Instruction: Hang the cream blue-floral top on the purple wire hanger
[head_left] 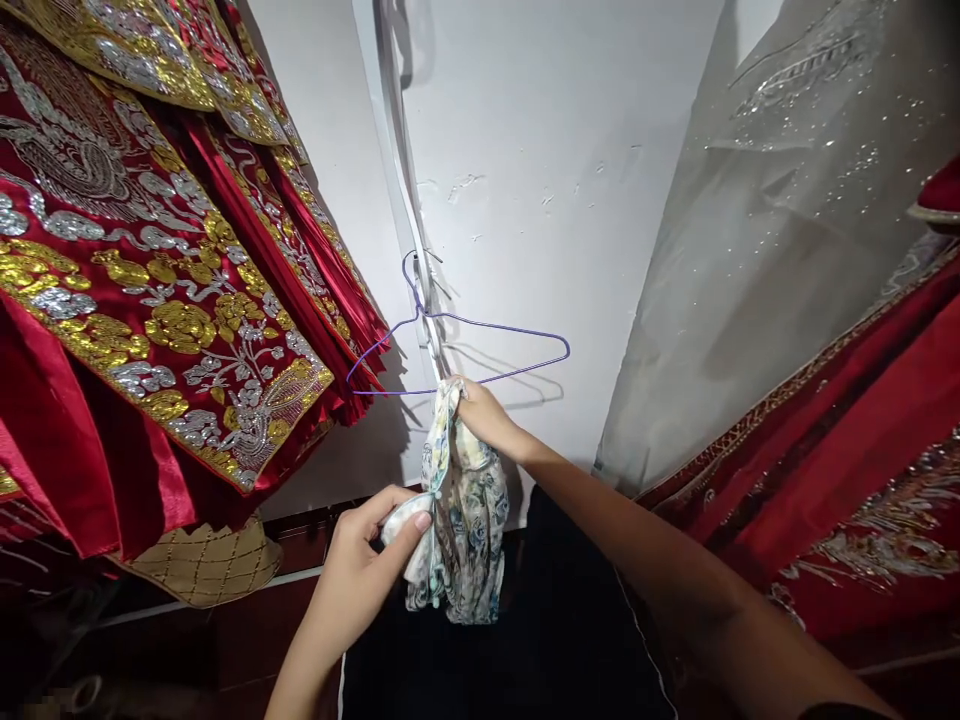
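Observation:
A small white garment (pixel 480 530) with a blue and yellow print and pale green trim hangs bunched between my hands. My left hand (pixel 367 570) pinches its trimmed edge between thumb and fingers. Higher up, my right hand (pixel 484 412) grips the top of the cloth, with most of its fingers hidden behind the fabric. Just above the right hand, a thin purple clothes hanger (pixel 495 327) hangs bare from a white metal rail (pixel 401 170). The hanger's lower bar passes close to the top of the garment; I cannot tell whether they touch.
Red robes (pixel 172 290) with gold and silver embroidery hang on the left. A sheer, sparkling cover (pixel 720 290) and red embroidered cloth (pixel 885 480) stand on the right. Behind the hanger is a white wall (pixel 540 180) with peeling patches. A beige quilted item (pixel 210 565) sits low left.

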